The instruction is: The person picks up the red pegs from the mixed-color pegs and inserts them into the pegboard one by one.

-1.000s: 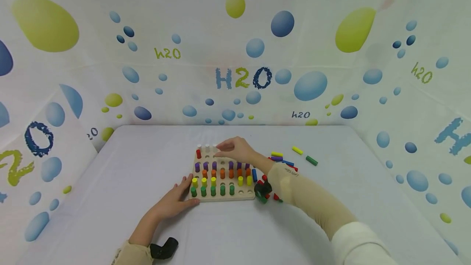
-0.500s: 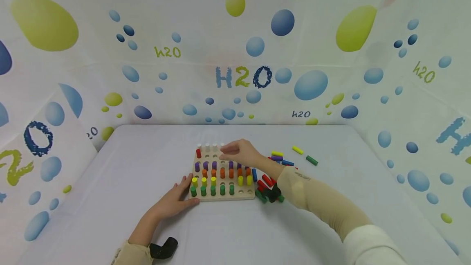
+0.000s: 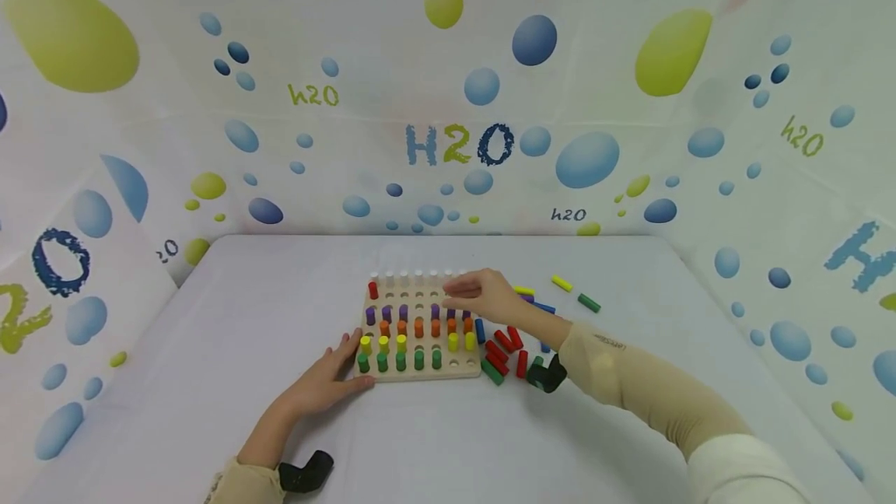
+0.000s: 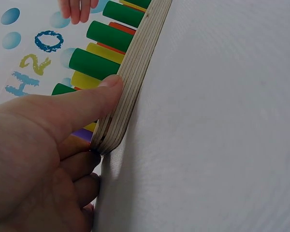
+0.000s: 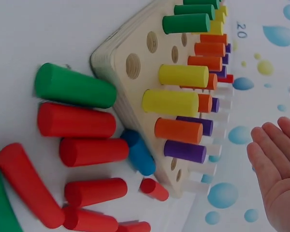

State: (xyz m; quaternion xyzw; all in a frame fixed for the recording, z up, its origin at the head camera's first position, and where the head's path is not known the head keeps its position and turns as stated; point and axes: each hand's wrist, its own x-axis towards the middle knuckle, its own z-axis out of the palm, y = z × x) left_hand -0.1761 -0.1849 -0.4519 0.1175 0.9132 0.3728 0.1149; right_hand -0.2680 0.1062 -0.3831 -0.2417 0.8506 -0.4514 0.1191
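Observation:
A wooden pegboard (image 3: 458, 370) lies on the white table, bearing rows of green (image 3: 400, 362), yellow (image 3: 383, 344), orange (image 3: 418, 327), purple (image 3: 404, 312) and white pegs (image 3: 404, 279). One red peg (image 3: 373, 291) stands at the left of the row before the white ones. My left hand (image 3: 322, 381) grips the front left corner; in the left wrist view its thumb (image 4: 96, 99) presses the layered edge. Over the right end of the white row hovers my right hand (image 3: 486, 295), fingers straight and apart from the thumb. No peg shows in it in the right wrist view.
Right of the board lie several loose red pegs (image 5: 77, 121), a green peg (image 5: 75, 87) and a blue peg (image 5: 139, 152). Farther back are a yellow peg (image 3: 562, 283) and another green peg (image 3: 589, 302). A patterned backdrop (image 3: 350, 162) rises behind the table.
My right hand has moved rightward along the back row, uncovering more white pegs and the loose red pegs. The left hand stays at the board's corner.

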